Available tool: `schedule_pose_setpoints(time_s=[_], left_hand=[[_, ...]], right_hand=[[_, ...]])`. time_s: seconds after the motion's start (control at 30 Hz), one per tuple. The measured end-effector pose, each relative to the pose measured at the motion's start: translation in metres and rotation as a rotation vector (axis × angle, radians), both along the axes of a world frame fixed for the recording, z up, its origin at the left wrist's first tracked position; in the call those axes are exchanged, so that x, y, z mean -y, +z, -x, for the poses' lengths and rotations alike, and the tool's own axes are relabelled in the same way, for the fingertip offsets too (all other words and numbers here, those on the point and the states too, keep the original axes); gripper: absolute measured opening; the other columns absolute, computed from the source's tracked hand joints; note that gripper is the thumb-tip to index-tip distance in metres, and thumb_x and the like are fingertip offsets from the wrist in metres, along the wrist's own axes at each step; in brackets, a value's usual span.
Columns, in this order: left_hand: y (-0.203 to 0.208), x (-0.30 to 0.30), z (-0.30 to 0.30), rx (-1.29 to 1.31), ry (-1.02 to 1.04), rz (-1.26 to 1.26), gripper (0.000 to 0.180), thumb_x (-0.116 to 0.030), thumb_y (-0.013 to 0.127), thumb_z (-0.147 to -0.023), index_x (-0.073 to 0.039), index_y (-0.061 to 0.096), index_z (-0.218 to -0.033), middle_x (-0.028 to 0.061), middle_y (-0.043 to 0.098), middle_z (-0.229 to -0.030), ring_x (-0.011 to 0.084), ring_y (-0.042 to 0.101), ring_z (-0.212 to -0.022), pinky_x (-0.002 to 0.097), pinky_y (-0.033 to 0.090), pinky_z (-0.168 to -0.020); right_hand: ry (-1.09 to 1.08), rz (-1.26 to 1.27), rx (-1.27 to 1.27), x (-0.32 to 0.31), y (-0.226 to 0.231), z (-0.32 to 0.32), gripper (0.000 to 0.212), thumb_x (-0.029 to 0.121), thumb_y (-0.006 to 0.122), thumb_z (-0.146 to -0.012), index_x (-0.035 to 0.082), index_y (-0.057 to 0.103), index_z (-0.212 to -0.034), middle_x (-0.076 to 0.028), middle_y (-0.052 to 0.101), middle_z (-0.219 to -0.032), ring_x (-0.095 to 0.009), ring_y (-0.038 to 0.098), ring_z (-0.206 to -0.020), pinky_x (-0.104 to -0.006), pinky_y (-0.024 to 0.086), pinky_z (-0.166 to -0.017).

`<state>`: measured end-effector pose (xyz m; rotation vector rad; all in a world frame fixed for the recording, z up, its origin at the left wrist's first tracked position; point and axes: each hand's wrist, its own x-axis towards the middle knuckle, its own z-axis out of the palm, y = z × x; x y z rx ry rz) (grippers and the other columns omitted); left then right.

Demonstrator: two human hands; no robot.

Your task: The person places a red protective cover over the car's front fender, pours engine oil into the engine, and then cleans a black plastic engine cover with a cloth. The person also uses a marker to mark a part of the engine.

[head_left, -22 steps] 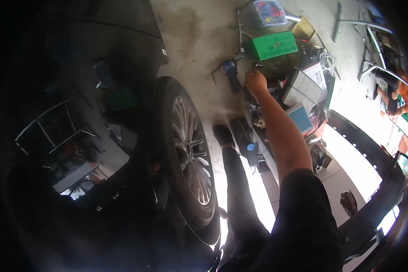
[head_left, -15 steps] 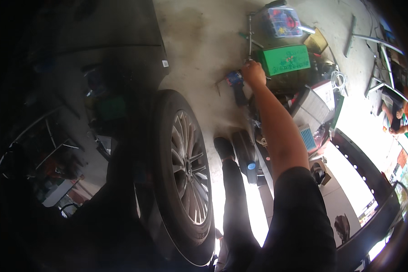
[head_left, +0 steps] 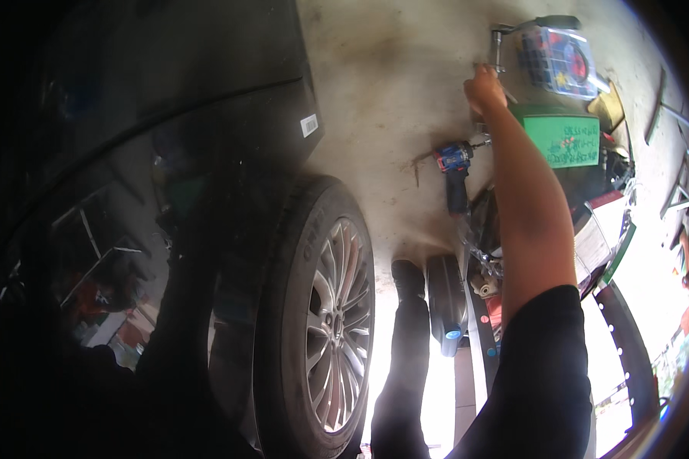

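Note:
My right hand [head_left: 485,90] reaches far forward over the floor, fingers curled together. It is at the near end of the metal shaft of a ratchet-type wrench [head_left: 498,50] with a dark handle; what the fingers grip is hidden. Just nearer than the hand, a blue and black cordless impact driver [head_left: 455,159] lies on the floor, apart from it. To the hand's right are a green box [head_left: 563,139] with handwriting and a clear plastic case [head_left: 555,65] of colourful small parts. My left hand is out of the picture.
A dark car body [head_left: 207,84] and its wheel with a spoked silver rim [head_left: 337,321] stand close on the left. My leg [head_left: 402,359] is beside a black elongated object [head_left: 445,302]. Boxes and loose parts crowd the right, with metal frame legs [head_left: 675,115] beyond.
My right hand has moved farther forward, past the impact driver and the green box's near side, up to the wrench shaft. The view has shifted, so everything sits farther right and lower.

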<state>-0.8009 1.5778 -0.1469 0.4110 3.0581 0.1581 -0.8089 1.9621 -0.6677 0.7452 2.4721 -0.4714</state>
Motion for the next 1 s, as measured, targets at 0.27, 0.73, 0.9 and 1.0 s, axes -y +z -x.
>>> schedule_pose_setpoints(time_s=[0.27, 0.73, 0.9, 1.0], left_hand=[[-0.011, 0.002, 0.004, 0.01, 0.028, 0.01, 0.028, -0.023, 0.043, -0.096, 0.002, 0.055, -0.099, 0.0122, 0.06, -0.091, 0.0158, 0.053, -0.066, 0.0302, 0.043, -0.068], [0.0, 0.001, 0.008, 0.005, 0.033, 0.032, 0.032, -0.026, 0.042, -0.096, 0.002, 0.054, -0.104, 0.0129, 0.06, -0.094, 0.0156, 0.053, -0.066, 0.0293, 0.043, -0.067], [0.002, 0.004, 0.013, 0.015, 0.027, 0.032, 0.033, -0.027, 0.041, -0.096, 0.002, 0.053, -0.106, 0.0131, 0.06, -0.096, 0.0156, 0.053, -0.066, 0.0289, 0.043, -0.067], [0.007, -0.003, 0.021, 0.034, 0.006, 0.033, 0.034, -0.028, 0.041, -0.096, 0.002, 0.053, -0.108, 0.0132, 0.06, -0.097, 0.0155, 0.053, -0.066, 0.0287, 0.043, -0.067]], right_hand=[[-0.018, 0.036, -0.049, -0.026, -0.059, -0.01, 0.045, 0.016, 0.046, -0.089, -0.001, 0.046, -0.131, -0.025, 0.038, -0.145, -0.041, 0.04, -0.134, -0.0474, 0.039, -0.108], [0.523, -0.459, 0.024, 0.022, -0.073, -0.067, 0.022, 0.017, 0.049, -0.093, 0.012, 0.061, -0.11, -0.011, 0.059, -0.113, -0.028, 0.062, -0.105, -0.0395, 0.056, -0.083], [0.526, -0.488, -0.189, 0.027, -0.066, -0.069, 0.016, 0.018, 0.051, -0.091, 0.013, 0.059, -0.105, -0.009, 0.059, -0.103, -0.026, 0.063, -0.097, -0.0384, 0.055, -0.076], [0.393, -0.482, -0.505, 0.061, -0.022, -0.047, 0.008, 0.019, 0.05, -0.092, 0.012, 0.054, -0.094, -0.008, 0.06, -0.092, -0.025, 0.063, -0.087, -0.0384, 0.054, -0.07]])
